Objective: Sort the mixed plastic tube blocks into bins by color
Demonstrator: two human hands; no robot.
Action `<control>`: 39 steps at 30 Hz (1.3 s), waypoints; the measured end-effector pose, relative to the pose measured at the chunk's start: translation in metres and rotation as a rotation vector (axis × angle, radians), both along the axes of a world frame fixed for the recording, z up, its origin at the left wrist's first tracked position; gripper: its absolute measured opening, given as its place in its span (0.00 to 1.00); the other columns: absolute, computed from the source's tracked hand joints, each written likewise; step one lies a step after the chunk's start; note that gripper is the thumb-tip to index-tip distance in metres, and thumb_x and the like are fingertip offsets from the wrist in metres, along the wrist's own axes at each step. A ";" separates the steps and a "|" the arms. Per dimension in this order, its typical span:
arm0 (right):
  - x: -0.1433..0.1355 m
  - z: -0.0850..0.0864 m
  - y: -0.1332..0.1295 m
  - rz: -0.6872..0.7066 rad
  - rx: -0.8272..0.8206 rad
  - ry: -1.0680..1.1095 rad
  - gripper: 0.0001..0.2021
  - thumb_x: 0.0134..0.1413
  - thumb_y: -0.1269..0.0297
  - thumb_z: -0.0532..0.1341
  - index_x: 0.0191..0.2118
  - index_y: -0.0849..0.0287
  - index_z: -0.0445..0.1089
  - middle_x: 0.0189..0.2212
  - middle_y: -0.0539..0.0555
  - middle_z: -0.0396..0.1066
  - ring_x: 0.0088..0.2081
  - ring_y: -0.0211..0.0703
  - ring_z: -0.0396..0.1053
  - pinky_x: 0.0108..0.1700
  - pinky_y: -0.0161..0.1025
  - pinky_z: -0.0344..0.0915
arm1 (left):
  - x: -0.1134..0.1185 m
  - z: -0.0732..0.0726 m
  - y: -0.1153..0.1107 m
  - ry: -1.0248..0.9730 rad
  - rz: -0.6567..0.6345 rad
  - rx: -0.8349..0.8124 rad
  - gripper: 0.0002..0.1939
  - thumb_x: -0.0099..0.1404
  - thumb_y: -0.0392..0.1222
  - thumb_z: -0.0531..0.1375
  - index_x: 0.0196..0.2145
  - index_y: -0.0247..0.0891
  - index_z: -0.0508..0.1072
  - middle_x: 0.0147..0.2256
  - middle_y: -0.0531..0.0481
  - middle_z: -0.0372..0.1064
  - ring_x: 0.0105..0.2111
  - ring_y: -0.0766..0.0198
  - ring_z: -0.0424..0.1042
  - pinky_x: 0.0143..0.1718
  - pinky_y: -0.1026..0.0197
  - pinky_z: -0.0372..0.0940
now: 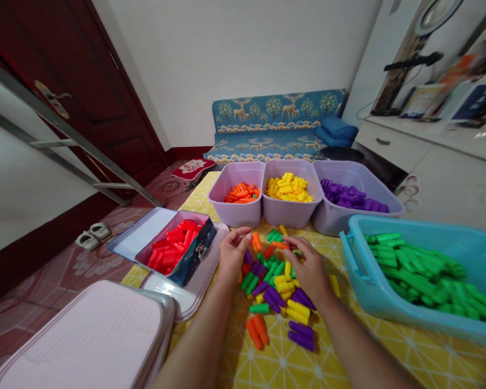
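A loose pile of plastic pieces [272,267] in green, purple, yellow, orange and red lies on the yellow patterned cloth [283,367]. At the pile's upper left, my left hand [235,249] is closed, with thumb and forefinger at an orange piece [256,241]. My right hand [308,266] reaches over the pile's right side, its fingertips closed at another orange piece [281,245]. Orange pieces [242,193], yellow pieces [289,188] and purple pieces [350,195] fill three lilac bins behind the pile. Green pieces [429,275] are in the turquoise bin [389,308].
Left of the pile, an open tin [194,253] holds red pieces [174,246] and rests on a lid. Stacked pale lids [89,335] lie at the lower left. Beyond the bins is a blue patterned sofa [267,132]. A ladder [65,124] leans at the left.
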State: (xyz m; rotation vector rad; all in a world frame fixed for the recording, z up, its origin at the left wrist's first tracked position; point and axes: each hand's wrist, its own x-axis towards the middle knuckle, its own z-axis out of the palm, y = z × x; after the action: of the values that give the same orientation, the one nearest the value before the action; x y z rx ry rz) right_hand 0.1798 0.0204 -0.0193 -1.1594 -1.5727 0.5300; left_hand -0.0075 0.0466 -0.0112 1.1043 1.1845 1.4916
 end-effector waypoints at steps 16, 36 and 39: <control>-0.031 0.021 -0.017 0.175 -0.203 0.437 0.11 0.53 0.61 0.64 0.43 0.54 0.72 0.38 0.52 0.76 0.37 0.43 0.74 0.39 0.37 0.70 | 0.031 0.017 -0.021 -0.016 -0.138 0.100 0.11 0.58 0.44 0.64 0.36 0.35 0.78 0.34 0.47 0.76 0.36 0.62 0.73 0.41 0.61 0.66; -0.019 0.015 -0.012 -0.081 -0.143 0.368 0.14 0.50 0.56 0.66 0.41 0.58 0.69 0.32 0.53 0.75 0.31 0.43 0.73 0.32 0.38 0.69 | 0.031 0.028 -0.029 -0.673 -0.563 -0.315 0.17 0.64 0.39 0.59 0.50 0.32 0.70 0.41 0.42 0.74 0.42 0.61 0.74 0.54 0.53 0.64; -0.019 0.016 -0.014 -0.105 -0.101 0.321 0.12 0.52 0.57 0.65 0.40 0.57 0.70 0.31 0.52 0.74 0.29 0.41 0.72 0.31 0.37 0.68 | 0.030 0.028 -0.029 -0.628 -0.538 -0.304 0.19 0.59 0.31 0.62 0.49 0.32 0.71 0.41 0.43 0.75 0.40 0.62 0.75 0.54 0.53 0.64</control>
State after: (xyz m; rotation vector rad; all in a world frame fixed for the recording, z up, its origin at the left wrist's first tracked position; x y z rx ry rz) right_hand 0.1604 0.0063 -0.0030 -1.1614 -1.2155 0.6951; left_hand 0.0223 0.0172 0.0167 0.6035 0.5806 1.0674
